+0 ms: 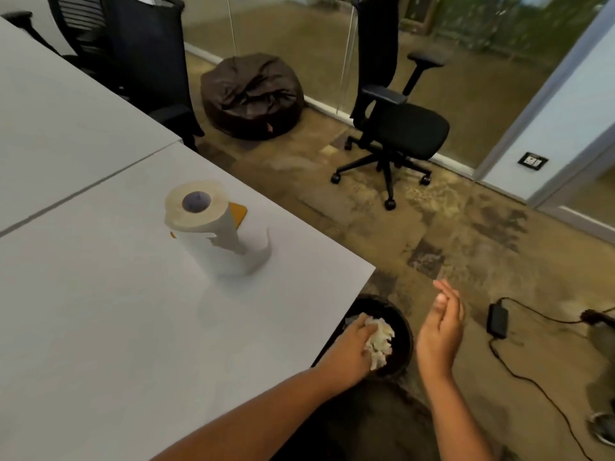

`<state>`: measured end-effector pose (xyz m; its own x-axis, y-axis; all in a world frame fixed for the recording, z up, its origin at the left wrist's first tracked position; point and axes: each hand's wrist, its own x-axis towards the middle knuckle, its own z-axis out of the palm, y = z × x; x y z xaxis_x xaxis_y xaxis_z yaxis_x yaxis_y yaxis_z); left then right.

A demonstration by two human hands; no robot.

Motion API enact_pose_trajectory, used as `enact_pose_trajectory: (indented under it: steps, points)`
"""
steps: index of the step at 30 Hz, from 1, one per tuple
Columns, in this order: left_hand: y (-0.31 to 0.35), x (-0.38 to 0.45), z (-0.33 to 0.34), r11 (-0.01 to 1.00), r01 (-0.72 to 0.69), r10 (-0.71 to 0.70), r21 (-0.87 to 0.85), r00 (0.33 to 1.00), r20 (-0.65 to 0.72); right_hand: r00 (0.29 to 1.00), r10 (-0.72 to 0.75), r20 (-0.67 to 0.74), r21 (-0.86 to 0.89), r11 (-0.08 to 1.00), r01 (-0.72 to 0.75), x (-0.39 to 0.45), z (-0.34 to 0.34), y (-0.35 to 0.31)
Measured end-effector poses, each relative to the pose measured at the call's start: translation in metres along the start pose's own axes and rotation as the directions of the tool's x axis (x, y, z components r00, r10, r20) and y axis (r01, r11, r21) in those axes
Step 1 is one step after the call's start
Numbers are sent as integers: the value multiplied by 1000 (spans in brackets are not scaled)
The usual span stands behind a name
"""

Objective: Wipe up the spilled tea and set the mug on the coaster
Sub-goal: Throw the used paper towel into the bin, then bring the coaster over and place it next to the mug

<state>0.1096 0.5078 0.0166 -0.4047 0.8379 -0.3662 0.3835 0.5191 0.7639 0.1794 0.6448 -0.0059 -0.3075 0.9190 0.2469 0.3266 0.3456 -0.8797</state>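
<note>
The left hand (349,347) is gripping a crumpled paper towel (379,344) over the bin (404,327); the right hand (439,331) is hovering, fingers relaxed. Wiping looks finished; no mug is showing on the counter (100,327).

One paper towel roll (203,227) is standing on the table (100,327), and one crumpled wad (379,341) is hanging over one black bin (401,322). Two office chairs (396,104) (133,54), one beanbag (251,94) and one power adapter (497,319) are sitting around.

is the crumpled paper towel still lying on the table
No, the left hand grips the crumpled paper towel over the black bin beside the table.
</note>
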Motion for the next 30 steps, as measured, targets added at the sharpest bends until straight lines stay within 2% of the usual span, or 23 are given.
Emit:
enact_pose_trajectory:
  steps: [4, 9, 14, 17, 21, 26, 28, 30]
  points:
    - [-30, -22, -1, 987, 96, -116, -125, 980, -163, 993, 94, 67, 48, 994, -97, -14, 11, -4]
    - [-62, -44, -16, 945, 143, -251, -295, 893, -374, 949, 212, 233, 172, 952, -255, -34, 48, -39]
    - [-83, -58, -43, 914, 150, -338, -376, 794, -506, 862, 177, 476, 297, 890, -347, -64, 100, -85]
    - [-99, -69, -68, 880, 149, -412, -451, 711, -569, 809, 97, 580, 304, 896, -325, -89, 131, -107]
    - [-130, -90, -109, 837, 144, -511, -528, 552, -659, 728, -10, 685, 334, 893, -302, -127, 167, -135]
    - [-170, -113, -141, 806, 194, -584, -558, 405, -703, 593, -57, 803, 295, 903, -313, -162, 220, -163]
    - [-184, -118, -153, 782, 214, -620, -585, 364, -695, 521, -56, 852, 211, 947, -243, -171, 249, -171]
    - [-199, -118, -166, 773, 248, -634, -584, 346, -692, 442, -69, 894, 115, 990, -77, -181, 280, -173]
